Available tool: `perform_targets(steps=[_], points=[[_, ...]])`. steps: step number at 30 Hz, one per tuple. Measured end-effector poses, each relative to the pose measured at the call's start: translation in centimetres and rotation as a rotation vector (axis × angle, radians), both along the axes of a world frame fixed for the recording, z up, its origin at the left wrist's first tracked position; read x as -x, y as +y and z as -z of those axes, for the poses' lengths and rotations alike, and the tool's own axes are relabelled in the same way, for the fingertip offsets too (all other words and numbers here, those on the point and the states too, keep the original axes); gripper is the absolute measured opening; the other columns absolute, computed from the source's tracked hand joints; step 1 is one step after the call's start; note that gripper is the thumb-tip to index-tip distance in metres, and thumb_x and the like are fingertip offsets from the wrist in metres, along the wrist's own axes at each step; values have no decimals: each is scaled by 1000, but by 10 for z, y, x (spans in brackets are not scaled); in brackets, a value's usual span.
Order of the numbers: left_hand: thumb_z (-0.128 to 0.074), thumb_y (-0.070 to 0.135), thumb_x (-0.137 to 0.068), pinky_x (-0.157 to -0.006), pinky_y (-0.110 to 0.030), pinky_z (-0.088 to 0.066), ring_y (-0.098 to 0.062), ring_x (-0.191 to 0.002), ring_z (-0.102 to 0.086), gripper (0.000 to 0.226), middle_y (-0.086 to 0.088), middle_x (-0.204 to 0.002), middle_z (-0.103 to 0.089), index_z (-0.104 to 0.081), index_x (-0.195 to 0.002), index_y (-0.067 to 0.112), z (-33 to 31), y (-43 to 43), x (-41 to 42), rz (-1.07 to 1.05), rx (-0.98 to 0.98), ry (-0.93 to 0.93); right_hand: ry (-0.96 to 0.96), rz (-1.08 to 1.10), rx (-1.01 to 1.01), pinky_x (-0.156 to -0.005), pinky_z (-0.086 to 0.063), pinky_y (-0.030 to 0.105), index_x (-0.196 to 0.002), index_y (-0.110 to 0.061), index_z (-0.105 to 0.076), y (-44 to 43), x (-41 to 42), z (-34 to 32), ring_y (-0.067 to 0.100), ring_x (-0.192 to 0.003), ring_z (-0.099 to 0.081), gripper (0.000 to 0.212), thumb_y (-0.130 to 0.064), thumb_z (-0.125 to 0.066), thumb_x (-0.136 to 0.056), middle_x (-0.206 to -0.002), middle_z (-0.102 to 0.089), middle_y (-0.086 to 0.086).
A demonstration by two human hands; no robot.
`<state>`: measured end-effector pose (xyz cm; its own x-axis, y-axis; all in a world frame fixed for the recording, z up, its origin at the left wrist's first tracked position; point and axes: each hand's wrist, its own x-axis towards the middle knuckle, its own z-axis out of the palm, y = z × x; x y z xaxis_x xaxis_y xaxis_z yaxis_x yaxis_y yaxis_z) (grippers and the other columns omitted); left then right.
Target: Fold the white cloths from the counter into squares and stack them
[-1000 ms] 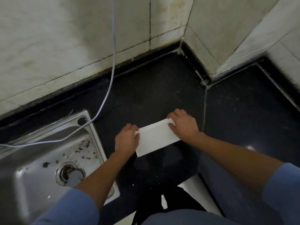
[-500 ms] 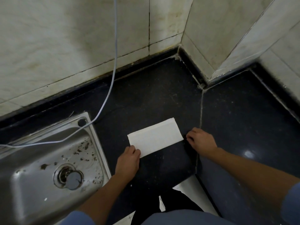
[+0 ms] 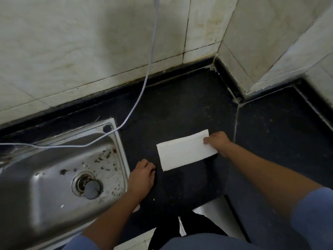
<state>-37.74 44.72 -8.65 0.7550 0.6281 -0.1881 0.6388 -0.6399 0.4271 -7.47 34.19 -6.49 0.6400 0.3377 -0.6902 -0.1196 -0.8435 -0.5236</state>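
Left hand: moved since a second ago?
Yes. The left hand has let go of the folded white cloth and drawn back towards the person, now beside the right rim of the stainless steel sink, apart from the cloth.

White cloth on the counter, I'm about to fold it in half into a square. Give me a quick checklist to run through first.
1. White cloth lies flat as a long rectangle on the counter: ok.
2. Right hand pinches the cloth's right end: ok.
3. Left hand steadies the left end: not ok; it rests on the counter beside the sink, off the cloth.
4. Cable is clear of the cloth: ok; it runs over the sink, apart from the cloth.
5. Counter under the cloth is dry: cannot tell.
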Motion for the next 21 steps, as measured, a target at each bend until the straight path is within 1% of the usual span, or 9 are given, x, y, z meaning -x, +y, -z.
perform_targets(steps=[2,4,7,9,12,14,17,19,21], points=[[-67,15,-82,-61,-36,-53,-20,-85,-57,8,-2,-92,-58,-67,-91,15,0,3,7,-43,20,2,-46,-94,-18,-66,-43,31,-75,-9,-64,1,3,-13,22,-79,-57,11,-17,-71,-79,-82,-61,7],[-65,16,-84,-63,-36,-52,-19,-84,-58,6,-1,-91,-59,-66,-90,16,-1,5,12,-72,47,-9,-177,-252,-30,-62,-41,28,-73,-13,-62,7,12,-28,19,-75,-57,12,-18,-70,-80,-76,-60,2],[-60,18,-87,-66,-32,-50,-18,-81,-59,6,0,-90,-61,-65,-90,17,-5,6,17,-109,78,9,-286,-442,-61,-65,-43,25,-82,-16,-60,25,40,-39,19,-78,-60,13,-21,-72,-78,-80,-61,0],[-59,18,-87,-65,-31,-47,-19,-79,-60,7,-1,-89,-63,-65,-90,15,-7,6,21,-134,99,-2,-269,-505,-58,-69,-43,25,-88,-19,-58,40,64,-36,19,-82,-60,18,-22,-73,-77,-87,-59,-1],[-59,17,-87,-65,-29,-44,-19,-78,-60,7,-1,-88,-64,-65,-91,15,-9,5,29,-164,114,-5,-217,-557,-37,-77,-50,31,-97,-19,-59,58,97,-25,23,-92,-62,21,-23,-71,-80,-97,-61,3],[-58,17,-88,-66,-30,-45,-20,-80,-61,9,-2,-90,-64,-65,-94,15,-10,4,36,-186,126,4,-195,-586,-13,-82,-49,32,-104,-16,-58,66,114,-13,25,-99,-61,26,-24,-68,-82,-104,-63,5],[-58,17,-88,-67,-29,-44,-21,-83,-62,11,-3,-94,-65,-65,-96,15,-10,5,44,-218,140,27,-195,-616,13,-83,-46,31,-108,-16,-57,72,129,2,24,-104,-59,28,-25,-66,-84,-108,-65,5],[-58,18,-88,-68,-29,-45,-21,-83,-61,11,-3,-94,-65,-65,-96,15,-10,6,46,-214,142,38,-138,-612,-2,-77,-46,27,-108,-18,-59,72,134,10,21,-99,-62,30,-27,-70,-82,-103,-67,3],[-58,17,-88,-68,-32,-47,-21,-82,-61,10,-4,-93,-64,-65,-95,14,-9,8,43,-198,151,27,-35,-581,-69,-70,-48,25,-108,-18,-61,69,131,11,17,-85,-68,32,-28,-74,-81,-91,-70,3]])
